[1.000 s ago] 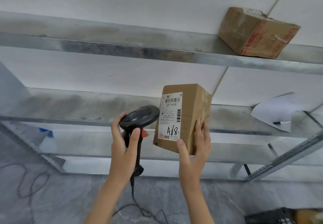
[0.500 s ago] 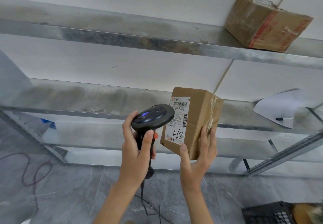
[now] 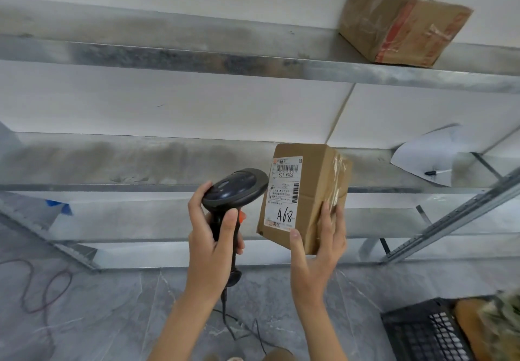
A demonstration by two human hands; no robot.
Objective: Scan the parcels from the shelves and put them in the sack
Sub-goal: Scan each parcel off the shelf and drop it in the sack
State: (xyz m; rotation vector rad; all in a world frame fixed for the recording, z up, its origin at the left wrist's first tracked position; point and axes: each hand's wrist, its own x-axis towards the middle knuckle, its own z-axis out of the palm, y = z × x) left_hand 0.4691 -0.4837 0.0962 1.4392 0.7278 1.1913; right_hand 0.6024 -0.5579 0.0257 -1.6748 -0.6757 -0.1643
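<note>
My right hand [image 3: 316, 251] grips a small brown cardboard parcel [image 3: 312, 191] from below, thumb on the front and fingers on the taped side. Its white label faces me and reads "507 N705" and "A68". My left hand [image 3: 209, 244] holds a black barcode scanner [image 3: 235, 189] by the handle, its head pointing at the label and almost touching the parcel's left edge. A second taped brown parcel [image 3: 402, 23] lies on the upper metal shelf [image 3: 197, 59] at the top right.
Metal shelves [image 3: 140, 163] run across the view against a white wall. A white sheet with a pen [image 3: 427, 155] lies on the middle shelf at right. A black plastic crate [image 3: 422, 332] stands on the grey floor at the bottom right. The scanner's cable [image 3: 244, 329] trails on the floor.
The scanner's head has moved closer to the parcel's label. Both hands and the parcel have shifted slightly right in view as the camera turned.
</note>
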